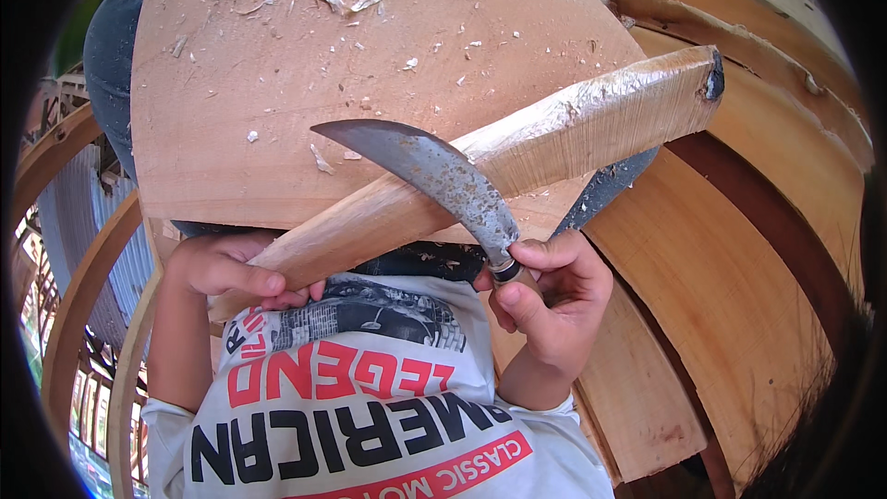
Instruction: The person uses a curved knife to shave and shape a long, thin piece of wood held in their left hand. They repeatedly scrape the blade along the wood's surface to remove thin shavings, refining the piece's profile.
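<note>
My left hand (238, 268) grips the near end of a long piece of wood (591, 125), its thumb on top and fingers curled below. The piece slants up to the right across a board on my lap; its far end is thick, with a dark patch on the tip and carved faces. In my right hand (561, 300) is a curved knife (434, 166), held at the neck of its handle between thumb and fingers. The rust-spotted blade lies over the middle of the wood, its point up to the left. Most of the handle is hidden by my hand.
Under the wood, the wide board (231, 148) carries scattered chips and a curled shaving (356, 0). Broad wooden planks (711, 286) lie on the right. Curved wooden slats (69, 305) and corrugated metal sheeting (88, 222) stand at the left.
</note>
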{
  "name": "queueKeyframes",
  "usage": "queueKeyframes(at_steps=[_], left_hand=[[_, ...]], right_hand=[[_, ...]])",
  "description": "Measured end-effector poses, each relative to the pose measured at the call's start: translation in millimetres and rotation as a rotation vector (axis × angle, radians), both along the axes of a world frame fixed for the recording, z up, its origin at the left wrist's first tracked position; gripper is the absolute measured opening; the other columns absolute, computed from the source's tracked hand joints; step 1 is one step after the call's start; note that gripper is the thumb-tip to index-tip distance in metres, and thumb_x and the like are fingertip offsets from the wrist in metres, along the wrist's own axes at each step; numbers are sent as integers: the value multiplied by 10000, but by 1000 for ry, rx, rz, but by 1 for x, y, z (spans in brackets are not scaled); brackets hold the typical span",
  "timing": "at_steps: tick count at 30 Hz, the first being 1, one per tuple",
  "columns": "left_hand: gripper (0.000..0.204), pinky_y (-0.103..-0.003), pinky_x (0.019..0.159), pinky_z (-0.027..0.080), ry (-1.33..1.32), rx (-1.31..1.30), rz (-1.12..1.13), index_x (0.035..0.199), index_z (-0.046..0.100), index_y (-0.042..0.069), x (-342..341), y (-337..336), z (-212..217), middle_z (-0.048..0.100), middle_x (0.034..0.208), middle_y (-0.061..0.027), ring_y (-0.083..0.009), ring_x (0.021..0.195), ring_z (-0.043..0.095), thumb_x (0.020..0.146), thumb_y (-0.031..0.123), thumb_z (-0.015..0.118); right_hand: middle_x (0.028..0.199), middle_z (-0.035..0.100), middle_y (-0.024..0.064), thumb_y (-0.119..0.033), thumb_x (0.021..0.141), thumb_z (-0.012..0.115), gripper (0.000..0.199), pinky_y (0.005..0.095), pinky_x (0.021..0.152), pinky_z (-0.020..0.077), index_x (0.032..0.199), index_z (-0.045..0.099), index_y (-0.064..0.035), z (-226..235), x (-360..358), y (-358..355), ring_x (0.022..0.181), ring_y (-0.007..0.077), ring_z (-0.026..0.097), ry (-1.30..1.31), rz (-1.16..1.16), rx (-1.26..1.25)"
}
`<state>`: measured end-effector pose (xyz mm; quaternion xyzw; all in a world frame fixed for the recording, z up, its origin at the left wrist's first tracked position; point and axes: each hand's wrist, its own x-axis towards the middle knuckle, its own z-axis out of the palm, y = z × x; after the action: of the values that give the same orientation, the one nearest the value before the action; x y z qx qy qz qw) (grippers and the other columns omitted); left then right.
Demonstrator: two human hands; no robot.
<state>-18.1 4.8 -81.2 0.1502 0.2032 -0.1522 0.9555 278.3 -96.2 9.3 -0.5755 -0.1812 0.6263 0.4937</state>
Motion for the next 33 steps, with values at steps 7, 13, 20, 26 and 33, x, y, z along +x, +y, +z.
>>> queueKeyframes(at_steps=[7,13,20,26,33], left_hand=[[586,-199,626,404,33,21,-23,1092,563,-54,0,0,3,580,846,-39,-86,694,501,814,456,640],[592,-197,614,403,19,21,-36,1077,567,-47,2,0,1,568,826,-27,-80,683,500,804,472,646],[587,-191,595,397,21,-3,-33,1060,563,-49,3,2,2,551,799,-14,-73,659,492,794,465,660],[592,-190,587,390,69,-19,-9,1066,558,-47,2,-1,4,538,797,-13,-68,655,479,782,460,672],[598,-183,590,381,65,-102,-17,1065,553,-45,5,-1,3,527,803,-10,-65,665,469,767,456,691]], right_hand=[[893,638,164,78,762,687,256,204,564,460,982,559,53,6,9,-1,632,96,565,-50,-82,30],[826,625,160,71,783,671,220,183,500,454,963,549,39,7,6,-1,524,69,525,-53,-62,-36],[805,638,196,41,795,673,217,193,441,413,920,499,9,-9,8,-5,500,85,536,-148,115,209],[774,630,188,62,755,698,340,178,394,354,923,421,-42,-2,12,3,453,70,475,-53,-138,80],[759,626,174,93,755,680,349,175,404,347,909,404,-57,-7,-4,2,457,60,471,-67,-212,89]])
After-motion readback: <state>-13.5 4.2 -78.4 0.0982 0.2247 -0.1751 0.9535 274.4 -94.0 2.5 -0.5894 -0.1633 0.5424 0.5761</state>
